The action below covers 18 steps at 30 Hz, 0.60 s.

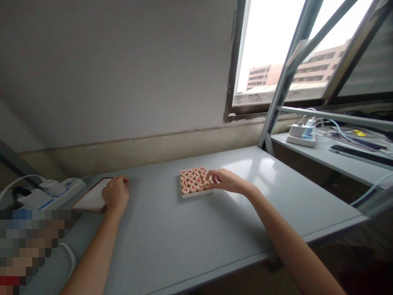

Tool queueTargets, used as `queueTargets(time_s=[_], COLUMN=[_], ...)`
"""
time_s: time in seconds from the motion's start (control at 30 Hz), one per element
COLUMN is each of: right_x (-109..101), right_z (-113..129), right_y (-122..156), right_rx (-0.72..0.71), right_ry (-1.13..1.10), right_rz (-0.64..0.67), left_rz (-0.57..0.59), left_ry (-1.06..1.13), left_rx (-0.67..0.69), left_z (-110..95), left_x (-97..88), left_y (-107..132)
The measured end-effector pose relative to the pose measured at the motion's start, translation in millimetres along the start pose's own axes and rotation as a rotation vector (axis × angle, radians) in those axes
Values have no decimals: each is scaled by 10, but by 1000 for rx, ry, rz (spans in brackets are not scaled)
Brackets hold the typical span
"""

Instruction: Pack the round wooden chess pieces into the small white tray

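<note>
A shallow pale tray (pixel 196 194) holds rows of round wooden xiangqi pieces (pixel 193 188) with red characters, in the middle of the grey table. At its right side is my right hand (pixel 229 180), with thumb and index finger bent around a xiangqi piece (pixel 206 186) in the near right corner; the piece still sits in the tray. My left hand (pixel 116 192) lies farther left with curled fingers, over the right edge of a flat white panel with a dark red border (pixel 93 196). The back of that hand hides whatever its fingers may hold.
A power strip (pixel 69 189) with plugged-in chargers and cables lies at the table's left end. Behind the table (pixel 159 246) runs a wall. A metal frame post (pixel 281 88) stands at the back right, beside a second desk (pixel 322 157) with another power strip, cables and devices.
</note>
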State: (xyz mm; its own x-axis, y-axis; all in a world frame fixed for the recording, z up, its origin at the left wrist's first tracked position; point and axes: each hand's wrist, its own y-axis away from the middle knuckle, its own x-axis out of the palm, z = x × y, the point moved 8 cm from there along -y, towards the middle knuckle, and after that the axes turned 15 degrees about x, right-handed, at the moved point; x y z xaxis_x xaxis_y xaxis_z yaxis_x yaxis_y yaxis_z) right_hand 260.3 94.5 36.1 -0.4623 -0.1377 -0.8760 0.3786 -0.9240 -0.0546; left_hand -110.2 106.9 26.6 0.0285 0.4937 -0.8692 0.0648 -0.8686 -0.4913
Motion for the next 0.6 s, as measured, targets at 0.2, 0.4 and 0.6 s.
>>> queueTargets(time_s=[0.2, 0.4, 0.6], right_x=[-125, -156, -201], right_z=[69, 255, -153], right_y=[-17, 51, -11], right_rx=[15, -41, 250], right_ry=[-130, -819, -1296], right_rz=[-238, -161, -209], left_rz=[-259, -139, -139], left_ry=[1019, 1527, 1560], left_rx=[117, -71, -221], left_z=[-864, -1703, -2123], left_x=[-613, -807, -242], left_y=[-13, 236, 171])
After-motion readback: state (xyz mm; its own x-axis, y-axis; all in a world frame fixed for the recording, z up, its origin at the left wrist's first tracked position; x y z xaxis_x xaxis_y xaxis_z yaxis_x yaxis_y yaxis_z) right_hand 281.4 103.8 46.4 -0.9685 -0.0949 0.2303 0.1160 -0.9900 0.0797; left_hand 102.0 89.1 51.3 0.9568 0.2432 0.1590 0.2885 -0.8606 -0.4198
